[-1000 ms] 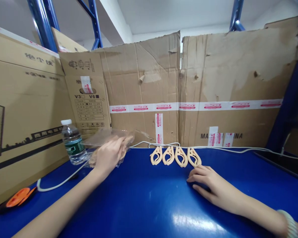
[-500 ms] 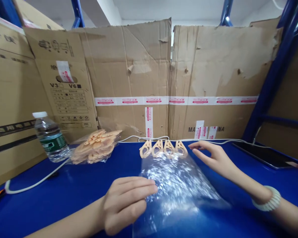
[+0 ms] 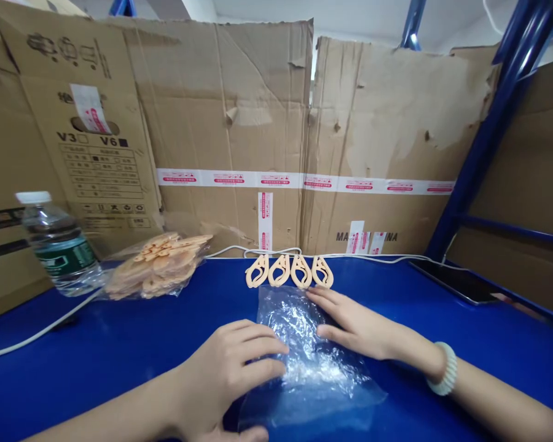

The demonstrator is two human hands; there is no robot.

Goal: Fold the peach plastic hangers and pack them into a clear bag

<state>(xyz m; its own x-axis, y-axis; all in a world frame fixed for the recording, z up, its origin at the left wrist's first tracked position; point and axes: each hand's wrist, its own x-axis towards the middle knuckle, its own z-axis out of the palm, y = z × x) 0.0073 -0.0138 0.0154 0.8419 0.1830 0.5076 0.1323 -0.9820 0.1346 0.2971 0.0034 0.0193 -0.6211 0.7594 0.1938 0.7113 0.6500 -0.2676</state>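
Note:
A clear plastic bag (image 3: 304,368) lies flat and creased on the blue table in front of me. My left hand (image 3: 235,374) is at the bag's left side, fingers stretched over its edge and thumb apart from them. My right hand (image 3: 354,322) reaches in from the right, fingers extended flat over the bag's upper right part. Neither hand grips anything. Just beyond the bag's far edge stand several beige teardrop-shaped clips (image 3: 301,272) in a row, close to my right fingertips. Further left, more beige pieces (image 3: 159,264) are heaped in a clear bag.
A water bottle (image 3: 59,245) with a green label stands at the left. A white cable (image 3: 37,336) crosses the left of the table (image 3: 133,344), and another runs along the back. Cardboard sheets (image 3: 221,123) wall the rear. A dark flat device (image 3: 456,282) lies at back right.
My right hand has moved from beside the clips down and left onto the bag. My left hand's fingers have spread, with the thumb now showing apart. The view has shifted slightly.

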